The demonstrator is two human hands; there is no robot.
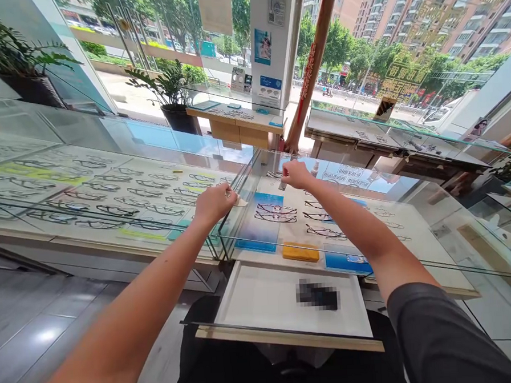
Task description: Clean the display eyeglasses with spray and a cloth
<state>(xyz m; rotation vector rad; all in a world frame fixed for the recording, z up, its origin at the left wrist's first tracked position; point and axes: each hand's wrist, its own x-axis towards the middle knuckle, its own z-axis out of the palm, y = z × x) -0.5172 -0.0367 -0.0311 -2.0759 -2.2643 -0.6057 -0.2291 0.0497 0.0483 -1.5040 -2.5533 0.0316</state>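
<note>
Both arms reach forward over a glass display counter (259, 254) of eyeglasses. My left hand (214, 203) is closed in a pinch on a small pale piece at the corner where two glass cases meet. My right hand (296, 174) is closed too, its fingers gripping a small object on the glass top that I cannot make out. Under the glass between the hands lie dark-framed eyeglasses (276, 212) on a blue mat (261, 232).
A yellow case (300, 252) lies inside the counter. A white pulled-out tray (265, 299) holds a dark item (317, 295). The left case (88, 189) shows several rows of glasses. Potted plants (174, 96) and more counters (238, 121) stand by the windows.
</note>
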